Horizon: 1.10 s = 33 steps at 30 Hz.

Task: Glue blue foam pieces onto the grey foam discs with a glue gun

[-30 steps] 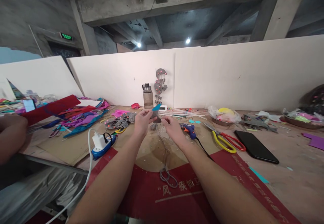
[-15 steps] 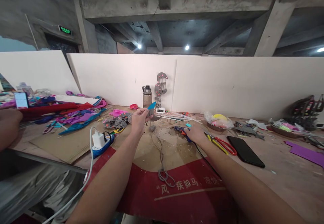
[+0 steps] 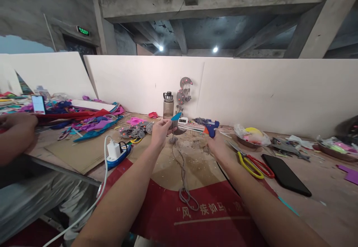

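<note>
Right hand [image 3: 219, 147] lifted, clamped on glue gun [image 3: 212, 127], left hand [image 3: 160, 132] pinching blue piece [image 3: 176, 116], bare cardboard [image 3: 195, 161] between

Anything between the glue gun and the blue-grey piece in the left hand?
Nothing visible. The glue gun in the right hand and the blue-grey piece in the left hand face each other across an open gap; the white timer and sticks lie on the table behind it.
</note>
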Tool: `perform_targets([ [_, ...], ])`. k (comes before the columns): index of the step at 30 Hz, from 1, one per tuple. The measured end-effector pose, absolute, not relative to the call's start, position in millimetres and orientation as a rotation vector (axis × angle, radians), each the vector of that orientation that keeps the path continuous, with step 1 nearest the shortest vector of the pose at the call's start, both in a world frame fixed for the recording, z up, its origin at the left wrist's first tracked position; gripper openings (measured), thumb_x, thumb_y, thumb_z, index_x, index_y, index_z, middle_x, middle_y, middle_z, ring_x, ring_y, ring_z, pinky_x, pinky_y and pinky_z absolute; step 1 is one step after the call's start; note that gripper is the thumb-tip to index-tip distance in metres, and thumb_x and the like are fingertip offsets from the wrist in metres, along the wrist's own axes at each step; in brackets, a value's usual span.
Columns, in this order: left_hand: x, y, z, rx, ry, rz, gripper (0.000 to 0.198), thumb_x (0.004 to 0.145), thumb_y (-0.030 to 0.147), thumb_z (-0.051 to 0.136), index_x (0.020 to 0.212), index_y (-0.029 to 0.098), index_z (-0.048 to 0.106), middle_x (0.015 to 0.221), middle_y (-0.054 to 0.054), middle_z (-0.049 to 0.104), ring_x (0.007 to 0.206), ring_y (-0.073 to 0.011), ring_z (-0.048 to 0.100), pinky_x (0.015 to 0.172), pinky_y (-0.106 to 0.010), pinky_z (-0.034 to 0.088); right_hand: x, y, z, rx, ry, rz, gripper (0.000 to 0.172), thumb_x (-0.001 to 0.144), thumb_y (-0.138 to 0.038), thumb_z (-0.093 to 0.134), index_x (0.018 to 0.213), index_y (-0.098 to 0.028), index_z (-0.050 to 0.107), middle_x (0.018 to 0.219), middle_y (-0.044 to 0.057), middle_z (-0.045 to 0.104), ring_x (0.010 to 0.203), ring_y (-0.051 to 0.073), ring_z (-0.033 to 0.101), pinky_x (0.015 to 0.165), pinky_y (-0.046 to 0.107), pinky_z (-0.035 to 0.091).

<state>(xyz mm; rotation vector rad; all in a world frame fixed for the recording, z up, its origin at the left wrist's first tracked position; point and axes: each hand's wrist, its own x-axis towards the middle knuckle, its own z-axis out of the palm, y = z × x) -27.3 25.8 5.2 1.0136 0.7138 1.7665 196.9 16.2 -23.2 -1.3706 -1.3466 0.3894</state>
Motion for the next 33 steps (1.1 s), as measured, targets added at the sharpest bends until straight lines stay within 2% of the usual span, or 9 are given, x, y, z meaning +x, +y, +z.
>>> perform_targets([
  [2, -27.4, 26.4, 4.3, 1.002, 0.721, 1.765, 0.031, 0.058, 0.034, 0.082, 0.068, 0.013, 0.062, 0.064, 0.002, 0.056, 0.061, -0.0081, 0.055, 0.074, -0.036, 0.06, 180.7, 2.7, -11.9, -1.253, -1.344, 0.546, 0.037, 0.071, -0.031, 0.054, 0.107, -0.021, 0.05, 0.081, 0.001, 0.063, 0.057, 0.015, 0.057, 0.054, 0.028, 0.045],
  [4, -27.4, 26.9, 3.6, 0.989, 0.735, 1.762, 0.031, 0.057, 0.034, 0.082, 0.067, 0.013, 0.061, 0.062, 0.003, 0.054, 0.06, -0.008, 0.055, 0.074, -0.036, 0.06, 165.2, -12.7, -1.7, -1.073, -1.33, 0.717, 0.042, 0.069, -0.029, 0.058, 0.11, -0.023, 0.046, 0.081, -0.002, 0.062, 0.054, 0.012, 0.054, 0.053, 0.027, 0.045],
  [9, -25.8, 26.1, 3.3, 0.995, 0.757, 1.745, 0.033, 0.054, 0.034, 0.084, 0.065, 0.014, 0.06, 0.06, 0.005, 0.052, 0.058, -0.0078, 0.054, 0.07, -0.033, 0.059, 149.5, -36.4, 5.2, -0.864, -1.406, 0.878, 0.036, 0.074, -0.036, 0.059, 0.106, -0.022, 0.051, 0.073, -0.003, 0.06, 0.055, 0.012, 0.05, 0.051, 0.026, 0.042],
  [13, -23.4, 25.0, 2.2, 1.02, 0.73, 1.725, 0.034, 0.054, 0.034, 0.084, 0.069, 0.012, 0.063, 0.07, 0.0, 0.061, 0.064, -0.0095, 0.059, 0.069, -0.029, 0.058, 155.7, -38.4, 0.9, -0.984, -1.468, 0.748, 0.031, 0.078, -0.037, 0.058, 0.104, -0.021, 0.055, 0.071, -0.003, 0.058, 0.057, 0.012, 0.048, 0.055, 0.027, 0.041],
  [17, -21.5, 25.0, 0.0, 1.039, 0.694, 1.716, 0.035, 0.054, 0.032, 0.085, 0.075, 0.012, 0.064, 0.074, 0.0, 0.063, 0.068, -0.0099, 0.061, 0.074, -0.03, 0.058, 160.1, -38.8, -1.8, -0.99, -1.553, 0.601, 0.031, 0.085, -0.038, 0.052, 0.111, -0.021, 0.056, 0.093, 0.004, 0.065, 0.081, 0.019, 0.058, 0.076, 0.034, 0.046],
  [21, -18.6, 22.7, 0.6, 1.045, 0.709, 1.709, 0.035, 0.053, 0.031, 0.085, 0.073, 0.012, 0.064, 0.07, 0.001, 0.062, 0.067, -0.0103, 0.062, 0.076, -0.032, 0.058, 158.3, -40.0, -3.7, -0.997, -1.621, 0.497, 0.034, 0.088, -0.038, 0.049, 0.117, -0.021, 0.054, 0.111, 0.008, 0.064, 0.097, 0.023, 0.058, 0.09, 0.04, 0.043],
  [29, -15.1, 18.4, 4.2, 1.053, 0.724, 1.716, 0.029, 0.056, 0.029, 0.083, 0.07, 0.013, 0.063, 0.069, 0.001, 0.063, 0.064, -0.0101, 0.061, 0.077, -0.034, 0.058, 151.5, -41.5, -5.6, -1.075, -1.709, 0.359, 0.04, 0.088, -0.035, 0.048, 0.124, -0.018, 0.05, 0.115, 0.012, 0.065, 0.098, 0.026, 0.06, 0.087, 0.038, 0.045],
  [33, -14.1, 21.2, 2.9, 1.052, 0.753, 1.709, 0.027, 0.059, 0.029, 0.081, 0.072, 0.013, 0.063, 0.072, -0.002, 0.066, 0.066, -0.0125, 0.063, 0.077, -0.036, 0.058, 149.6, -40.9, -7.0, -1.088, -1.705, 0.325, 0.045, 0.088, -0.035, 0.047, 0.129, -0.017, 0.048, 0.109, 0.013, 0.066, 0.094, 0.026, 0.061, 0.085, 0.039, 0.046],
])
